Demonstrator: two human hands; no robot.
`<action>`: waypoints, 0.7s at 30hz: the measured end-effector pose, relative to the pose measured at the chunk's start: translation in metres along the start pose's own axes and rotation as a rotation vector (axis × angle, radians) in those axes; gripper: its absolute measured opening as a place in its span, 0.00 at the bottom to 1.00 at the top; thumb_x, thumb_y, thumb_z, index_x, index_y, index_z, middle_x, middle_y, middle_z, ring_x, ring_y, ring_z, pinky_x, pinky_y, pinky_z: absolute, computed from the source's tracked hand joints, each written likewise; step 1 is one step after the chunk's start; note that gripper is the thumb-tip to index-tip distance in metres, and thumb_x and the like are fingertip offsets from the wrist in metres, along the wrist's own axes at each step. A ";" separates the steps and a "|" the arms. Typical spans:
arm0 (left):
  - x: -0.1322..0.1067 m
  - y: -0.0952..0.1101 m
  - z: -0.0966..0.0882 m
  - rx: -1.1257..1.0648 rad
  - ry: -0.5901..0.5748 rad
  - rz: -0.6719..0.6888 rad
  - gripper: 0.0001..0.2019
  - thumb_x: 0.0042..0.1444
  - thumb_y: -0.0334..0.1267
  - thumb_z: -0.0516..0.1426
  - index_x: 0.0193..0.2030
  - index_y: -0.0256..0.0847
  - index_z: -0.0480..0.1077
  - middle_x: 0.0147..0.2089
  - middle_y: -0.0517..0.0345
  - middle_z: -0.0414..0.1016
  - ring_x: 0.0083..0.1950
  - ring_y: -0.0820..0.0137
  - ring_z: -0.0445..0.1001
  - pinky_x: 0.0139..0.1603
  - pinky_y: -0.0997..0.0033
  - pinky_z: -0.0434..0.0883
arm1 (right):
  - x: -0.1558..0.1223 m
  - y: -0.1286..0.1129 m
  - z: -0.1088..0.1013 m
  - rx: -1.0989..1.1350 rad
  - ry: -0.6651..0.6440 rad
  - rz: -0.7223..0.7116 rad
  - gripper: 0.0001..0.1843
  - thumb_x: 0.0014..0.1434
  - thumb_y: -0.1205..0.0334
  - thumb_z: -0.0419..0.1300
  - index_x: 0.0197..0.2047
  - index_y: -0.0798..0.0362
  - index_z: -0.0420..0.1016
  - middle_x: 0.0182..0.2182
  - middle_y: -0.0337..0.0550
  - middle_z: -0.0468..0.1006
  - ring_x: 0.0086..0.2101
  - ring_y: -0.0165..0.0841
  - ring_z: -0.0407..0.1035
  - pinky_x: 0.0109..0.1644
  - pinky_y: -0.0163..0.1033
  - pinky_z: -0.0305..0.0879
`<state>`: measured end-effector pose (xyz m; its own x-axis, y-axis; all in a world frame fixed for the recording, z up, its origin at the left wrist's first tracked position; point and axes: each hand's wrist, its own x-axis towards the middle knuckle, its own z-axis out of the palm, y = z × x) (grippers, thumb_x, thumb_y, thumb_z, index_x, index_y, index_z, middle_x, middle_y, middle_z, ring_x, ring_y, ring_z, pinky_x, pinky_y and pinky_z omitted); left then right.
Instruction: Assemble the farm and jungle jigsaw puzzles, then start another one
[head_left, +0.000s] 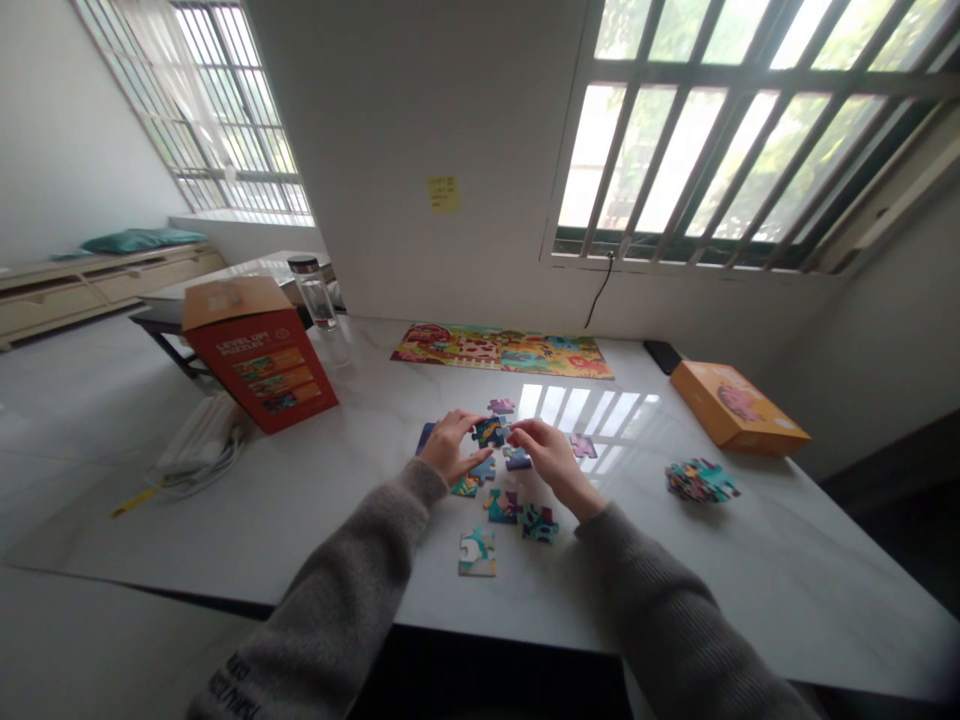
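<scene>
Between the thumb and forefinger of my left hand (450,446) is a dark jigsaw puzzle piece (490,432) with an orange pattern. My right hand (551,455) has its fingers pinched at the right edge of that piece; what they hold is hidden. A purple and blue piece (516,459) lies just under the right fingertips. Loose pieces lie around both hands: a pink one (501,406) beyond, a pale purple one (583,446) to the right, a teal and purple one (502,506), a dark green one (540,522) and a white and teal one (477,552) nearer me.
An assembled puzzle strip (501,350) lies along the wall. At right are a piece pile (701,481), an orange box (739,408) and a black phone (661,357). On the left stand a red puzzle box (262,365), a glass bottle (315,295) and a white power strip (199,440).
</scene>
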<state>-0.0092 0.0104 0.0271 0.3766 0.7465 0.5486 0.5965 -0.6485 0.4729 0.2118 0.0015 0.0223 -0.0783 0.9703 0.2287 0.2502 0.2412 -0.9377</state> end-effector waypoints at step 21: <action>-0.004 -0.009 0.002 0.196 -0.088 -0.139 0.20 0.58 0.44 0.62 0.56 0.42 0.71 0.49 0.51 0.76 0.50 0.59 0.72 0.50 0.60 0.65 | 0.068 0.022 -0.008 -0.729 -0.344 -0.386 0.31 0.52 0.72 0.68 0.60 0.51 0.72 0.45 0.48 0.72 0.47 0.39 0.70 0.54 0.44 0.68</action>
<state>-0.0143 0.0137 0.0197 0.3372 0.8419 0.4213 0.7696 -0.5042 0.3918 0.2198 0.0732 0.0195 -0.5397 0.7894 0.2925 0.6889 0.6139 -0.3855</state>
